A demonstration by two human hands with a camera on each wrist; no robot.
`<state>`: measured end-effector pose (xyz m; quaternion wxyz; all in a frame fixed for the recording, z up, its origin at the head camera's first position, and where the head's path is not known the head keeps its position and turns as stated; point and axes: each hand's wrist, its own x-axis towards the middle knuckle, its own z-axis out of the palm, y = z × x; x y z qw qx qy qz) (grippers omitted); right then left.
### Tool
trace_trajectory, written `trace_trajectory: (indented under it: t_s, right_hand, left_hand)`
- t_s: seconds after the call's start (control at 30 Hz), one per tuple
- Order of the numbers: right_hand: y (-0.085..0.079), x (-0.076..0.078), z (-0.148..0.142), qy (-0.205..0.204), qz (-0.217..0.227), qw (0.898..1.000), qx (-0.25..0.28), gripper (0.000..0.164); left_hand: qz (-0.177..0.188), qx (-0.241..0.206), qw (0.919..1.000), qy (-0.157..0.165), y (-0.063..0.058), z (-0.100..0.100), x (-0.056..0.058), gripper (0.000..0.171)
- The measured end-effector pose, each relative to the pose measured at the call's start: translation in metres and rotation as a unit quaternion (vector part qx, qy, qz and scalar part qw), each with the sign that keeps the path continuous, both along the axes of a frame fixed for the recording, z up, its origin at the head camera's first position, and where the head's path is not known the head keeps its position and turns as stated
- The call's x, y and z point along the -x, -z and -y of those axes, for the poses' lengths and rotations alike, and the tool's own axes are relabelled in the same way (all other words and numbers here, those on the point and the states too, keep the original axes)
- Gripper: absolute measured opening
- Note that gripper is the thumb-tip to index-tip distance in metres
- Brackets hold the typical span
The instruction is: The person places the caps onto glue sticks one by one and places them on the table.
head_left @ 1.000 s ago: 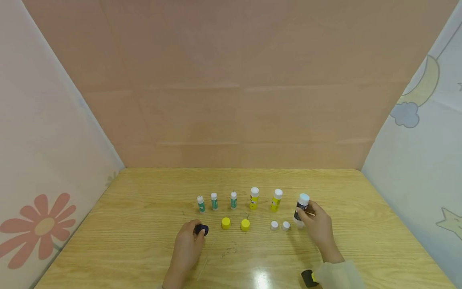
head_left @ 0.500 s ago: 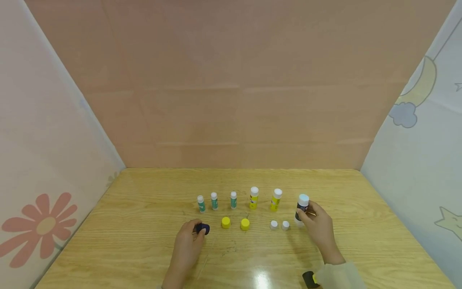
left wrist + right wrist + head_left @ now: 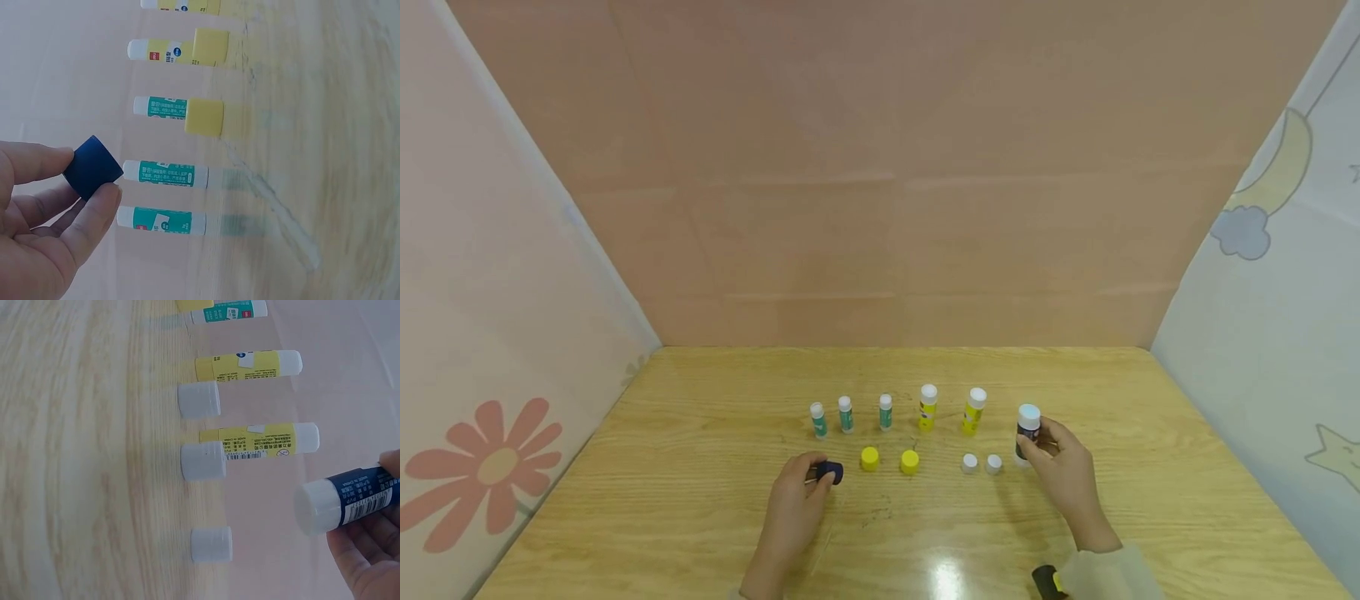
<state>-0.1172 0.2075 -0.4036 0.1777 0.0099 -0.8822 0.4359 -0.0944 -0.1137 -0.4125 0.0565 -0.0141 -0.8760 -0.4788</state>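
Note:
My left hand (image 3: 793, 504) pinches a dark blue cap (image 3: 94, 167) between thumb and fingers, left of two yellow caps (image 3: 869, 458). The right hand (image 3: 1067, 479) grips a navy glue stick (image 3: 369, 495) by its labelled body, its white end facing up in the head view. A white cap (image 3: 212, 544) stands on the table near that glue stick's lower end, apart from it in the right wrist view. Two more white caps (image 3: 970, 463) stand to its left. Behind the caps is a row of upright green glue sticks (image 3: 846, 415) and yellow glue sticks (image 3: 928, 408).
Near the front edge, beside the right sleeve (image 3: 1112, 573), lies a black object (image 3: 1047, 581) with a yellow patch. A plain brown backdrop (image 3: 880, 208) rises behind the wooden table (image 3: 700, 467). Printed white panels (image 3: 1262, 350) stand at both sides.
My left hand has shifted slightly right, carrying the dark blue cap toward the yellow caps. The navy glue stick in my right hand stands a little more upright.

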Motion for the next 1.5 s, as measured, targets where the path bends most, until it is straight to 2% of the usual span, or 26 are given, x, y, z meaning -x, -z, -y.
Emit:
trace_trajectory:
  t_s: [0.33, 0.7, 1.03, 1.27, 1.5]
  right_hand:
    - [0.004, -0.001, 0.002, 0.005, -0.025, 0.999, -0.019, 0.033]
    - [0.005, -0.003, 0.006, 0.003, -0.051, 0.998, -0.024, 0.031]
    - [0.002, -0.005, 0.009, -0.011, -0.075, 0.996, -0.04, 0.031]
    - [0.0, -0.007, 0.01, -0.033, -0.092, 0.994, -0.05, 0.034]
    - [-0.004, -0.01, 0.014, -0.034, -0.095, 0.994, -0.047, 0.033]
  left_hand:
    - [0.011, -0.031, 0.9994, 0.01, -0.002, -0.004, -0.001, 0.028]
    - [0.006, -0.056, 0.9983, 0.015, -0.004, -0.007, -0.003, 0.027]
    - [-0.005, -0.087, 0.9955, 0.037, -0.006, -0.009, -0.005, 0.029]
    - [0.008, -0.101, 0.9941, 0.038, -0.009, -0.011, -0.006, 0.03]
    - [0.006, -0.106, 0.9935, 0.04, -0.007, -0.013, -0.005, 0.032]
